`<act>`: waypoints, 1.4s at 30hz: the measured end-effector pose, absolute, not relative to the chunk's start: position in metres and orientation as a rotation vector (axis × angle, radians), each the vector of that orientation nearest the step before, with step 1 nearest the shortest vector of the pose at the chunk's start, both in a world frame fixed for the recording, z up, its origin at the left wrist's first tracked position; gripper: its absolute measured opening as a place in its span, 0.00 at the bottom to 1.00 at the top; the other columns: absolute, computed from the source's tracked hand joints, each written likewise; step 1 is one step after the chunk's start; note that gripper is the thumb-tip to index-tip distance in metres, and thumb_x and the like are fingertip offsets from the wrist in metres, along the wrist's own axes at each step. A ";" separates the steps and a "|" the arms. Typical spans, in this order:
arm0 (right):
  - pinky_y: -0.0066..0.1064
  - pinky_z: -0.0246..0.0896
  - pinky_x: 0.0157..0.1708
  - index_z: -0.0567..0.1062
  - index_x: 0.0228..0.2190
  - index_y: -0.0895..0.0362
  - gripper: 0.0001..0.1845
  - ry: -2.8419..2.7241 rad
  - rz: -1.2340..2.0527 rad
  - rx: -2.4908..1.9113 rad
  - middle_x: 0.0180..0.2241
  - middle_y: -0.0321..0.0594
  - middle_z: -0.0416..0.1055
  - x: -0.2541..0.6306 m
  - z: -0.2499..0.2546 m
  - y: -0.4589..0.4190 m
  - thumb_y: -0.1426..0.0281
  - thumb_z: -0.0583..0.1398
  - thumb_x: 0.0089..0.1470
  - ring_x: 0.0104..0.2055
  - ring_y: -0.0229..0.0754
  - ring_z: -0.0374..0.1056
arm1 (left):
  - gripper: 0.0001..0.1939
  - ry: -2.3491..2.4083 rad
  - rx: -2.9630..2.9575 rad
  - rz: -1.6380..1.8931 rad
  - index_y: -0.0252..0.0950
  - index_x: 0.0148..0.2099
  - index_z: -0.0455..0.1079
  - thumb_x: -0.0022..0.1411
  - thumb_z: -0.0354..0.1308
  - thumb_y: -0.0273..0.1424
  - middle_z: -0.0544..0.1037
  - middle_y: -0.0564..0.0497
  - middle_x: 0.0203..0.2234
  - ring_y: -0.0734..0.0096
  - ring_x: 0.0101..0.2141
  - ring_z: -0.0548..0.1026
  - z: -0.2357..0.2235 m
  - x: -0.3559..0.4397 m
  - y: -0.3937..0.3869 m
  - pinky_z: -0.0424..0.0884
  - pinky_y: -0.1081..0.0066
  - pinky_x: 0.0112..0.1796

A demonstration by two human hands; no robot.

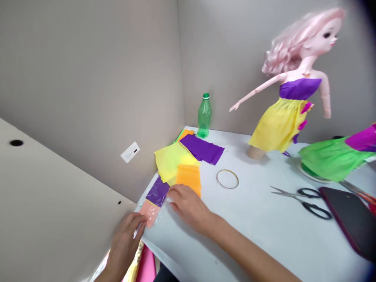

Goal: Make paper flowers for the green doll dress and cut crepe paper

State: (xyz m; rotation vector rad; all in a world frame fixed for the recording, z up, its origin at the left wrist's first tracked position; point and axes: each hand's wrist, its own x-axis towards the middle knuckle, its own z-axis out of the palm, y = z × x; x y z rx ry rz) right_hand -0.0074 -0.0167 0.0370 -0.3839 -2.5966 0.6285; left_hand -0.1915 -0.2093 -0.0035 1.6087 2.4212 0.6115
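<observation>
A clear plastic packet (150, 211) with purple and salmon-pink pieces inside lies along the table's left edge. My left hand (125, 237) is at its near corner, with thumb and bent fingers closed on the plastic. My right hand (188, 205) has its fingers curled together at the packet's right edge, beside the purple piece; its fingertips are partly hidden. Just beyond that hand lies an orange crepe paper piece (189, 176). Yellow crepe paper (173, 158) and purple crepe paper (202, 149) are spread behind it.
A green bottle (204, 116) stands in the back corner. A thin bangle (227, 179), black-handled scissors (305, 199) and a dark phone (349, 219) lie rightward. A doll in a purple-and-yellow dress (273, 123) stands behind them, beside a green-and-magenta dress (331, 156).
</observation>
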 end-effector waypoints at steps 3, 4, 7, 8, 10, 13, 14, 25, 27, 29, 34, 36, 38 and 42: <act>0.38 0.62 0.49 0.71 0.45 0.59 0.10 -2.679 0.463 -0.223 0.47 0.46 0.70 -0.022 0.024 -0.040 0.74 0.55 0.62 0.48 0.47 0.65 | 0.15 2.436 1.587 0.568 0.42 0.39 0.71 0.69 0.45 0.39 0.75 0.51 0.37 0.68 0.34 0.77 0.003 -0.187 -0.209 0.73 0.71 0.33; 0.39 0.61 0.50 0.71 0.45 0.59 0.10 -2.704 0.388 -0.169 0.47 0.47 0.70 -0.027 0.022 -0.043 0.74 0.55 0.63 0.50 0.48 0.64 | 0.15 2.442 1.564 0.551 0.42 0.39 0.71 0.69 0.44 0.39 0.75 0.51 0.37 0.69 0.32 0.77 0.006 -0.185 -0.209 0.73 0.72 0.32; 0.42 0.58 0.53 0.71 0.44 0.61 0.10 -2.752 0.171 -0.096 0.48 0.49 0.69 -0.039 0.016 -0.045 0.75 0.54 0.63 0.54 0.50 0.61 | 0.13 2.458 1.518 0.509 0.42 0.39 0.69 0.68 0.45 0.38 0.74 0.52 0.37 0.74 0.26 0.75 0.010 -0.180 -0.212 0.72 0.75 0.27; 0.43 0.57 0.54 0.71 0.44 0.62 0.10 -2.759 0.116 -0.105 0.47 0.50 0.70 -0.043 0.014 -0.043 0.75 0.54 0.63 0.54 0.51 0.60 | 0.12 2.460 1.516 0.499 0.42 0.39 0.69 0.67 0.46 0.38 0.74 0.53 0.36 0.75 0.25 0.75 0.011 -0.180 -0.213 0.72 0.76 0.27; 0.45 0.56 0.54 0.72 0.43 0.64 0.10 -2.772 0.046 -0.121 0.44 0.51 0.71 -0.049 0.010 -0.039 0.75 0.53 0.63 0.53 0.51 0.61 | 0.10 2.458 1.519 0.473 0.42 0.38 0.68 0.66 0.47 0.36 0.74 0.53 0.36 0.76 0.24 0.74 0.012 -0.179 -0.217 0.72 0.77 0.25; 0.43 0.59 0.49 0.72 0.41 0.64 0.09 -2.791 0.038 -0.120 0.39 0.49 0.72 -0.052 0.005 -0.033 0.76 0.53 0.63 0.46 0.49 0.64 | 0.06 2.447 1.560 0.400 0.41 0.36 0.67 0.63 0.49 0.32 0.74 0.53 0.33 0.74 0.26 0.75 0.013 -0.181 -0.228 0.72 0.78 0.25; 0.42 0.59 0.48 0.72 0.40 0.64 0.09 -2.793 0.046 -0.120 0.38 0.48 0.72 -0.052 0.005 -0.032 0.77 0.53 0.63 0.44 0.48 0.65 | 0.06 2.432 1.591 0.370 0.41 0.35 0.67 0.61 0.49 0.30 0.74 0.53 0.31 0.73 0.27 0.76 0.013 -0.182 -0.233 0.72 0.78 0.25; 0.37 0.58 0.49 0.72 0.43 0.60 0.09 -2.743 0.371 -0.018 0.44 0.46 0.70 -0.043 0.019 -0.052 0.70 0.56 0.62 0.49 0.47 0.62 | 0.09 2.429 1.631 0.545 0.41 0.39 0.71 0.61 0.50 0.31 0.78 0.45 0.45 0.62 0.40 0.79 0.006 -0.191 -0.250 0.79 0.68 0.35; 0.37 0.59 0.49 0.72 0.42 0.60 0.12 -2.749 0.452 0.010 0.43 0.46 0.70 -0.046 0.021 -0.062 0.65 0.58 0.60 0.48 0.48 0.62 | 0.09 2.462 1.603 0.559 0.41 0.40 0.72 0.62 0.51 0.32 0.78 0.45 0.46 0.61 0.42 0.79 0.008 -0.191 -0.248 0.79 0.67 0.38; 0.39 0.59 0.49 0.73 0.40 0.61 0.12 -2.779 0.434 -0.030 0.41 0.46 0.70 -0.050 0.020 -0.073 0.64 0.59 0.59 0.46 0.49 0.62 | 0.09 2.465 1.613 0.551 0.41 0.41 0.72 0.62 0.52 0.34 0.78 0.46 0.46 0.61 0.43 0.79 0.009 -0.192 -0.247 0.79 0.66 0.40; 0.44 0.57 0.51 0.73 0.38 0.64 0.08 -2.810 0.219 -0.068 0.41 0.50 0.69 -0.064 0.016 -0.090 0.73 0.59 0.57 0.48 0.52 0.62 | 0.08 2.409 1.668 0.511 0.41 0.37 0.73 0.62 0.51 0.33 0.79 0.46 0.45 0.64 0.40 0.80 0.006 -0.190 -0.255 0.79 0.70 0.38; 0.46 0.57 0.51 0.73 0.39 0.65 0.09 -2.817 0.152 -0.060 0.43 0.52 0.69 -0.071 0.017 -0.090 0.72 0.60 0.56 0.51 0.55 0.60 | 0.07 2.400 1.710 0.514 0.41 0.35 0.72 0.61 0.53 0.33 0.79 0.46 0.45 0.63 0.39 0.80 0.004 -0.190 -0.259 0.79 0.71 0.36; 0.46 0.57 0.51 0.73 0.39 0.64 0.07 -2.818 0.146 -0.104 0.43 0.52 0.70 -0.076 0.018 -0.087 0.73 0.58 0.58 0.51 0.55 0.60 | 0.07 2.423 1.724 0.533 0.41 0.35 0.72 0.60 0.53 0.32 0.79 0.45 0.44 0.62 0.39 0.80 0.002 -0.191 -0.264 0.79 0.70 0.35; 0.42 0.60 0.45 0.73 0.36 0.62 0.05 -2.791 0.284 -0.227 0.38 0.49 0.70 -0.074 0.022 -0.077 0.74 0.57 0.59 0.45 0.50 0.63 | 0.07 2.485 1.588 0.692 0.42 0.39 0.71 0.62 0.52 0.35 0.78 0.46 0.43 0.60 0.40 0.79 0.000 -0.190 -0.273 0.79 0.66 0.37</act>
